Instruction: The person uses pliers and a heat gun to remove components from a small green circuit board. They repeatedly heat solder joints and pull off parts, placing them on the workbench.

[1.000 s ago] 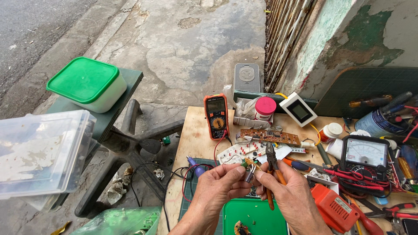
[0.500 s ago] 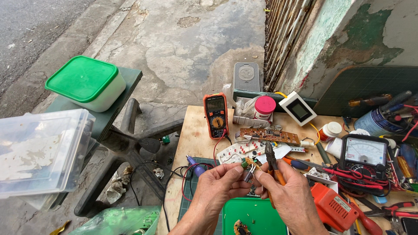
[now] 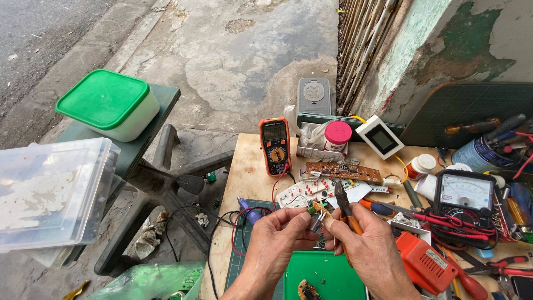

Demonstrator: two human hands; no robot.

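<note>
My left hand [image 3: 280, 241] pinches a small electronic component [image 3: 316, 212] with thin wire leads between thumb and fingers. My right hand [image 3: 371, 250] touches the same component with its fingertips and grips orange-handled pliers [image 3: 345, 208], whose dark jaws point up and away. Both hands hover over a green tray [image 3: 325, 278] and a green cutting mat [image 3: 244, 244] at the near edge of the wooden table [image 3: 250, 172]. A white circuit board [image 3: 302, 194] with red parts lies just beyond the hands.
On the table are an orange digital multimeter [image 3: 275, 145], a brown circuit board [image 3: 344, 172], an analog meter [image 3: 464, 194], an orange device [image 3: 425, 262], a pink-lidded jar [image 3: 337, 135] and tools at right. A green-lidded box [image 3: 108, 104] and clear bin [image 3: 47, 194] stand left.
Both hands stay close together on the small component; the fingers shift only slightly and the pliers keep their upright tilt.
</note>
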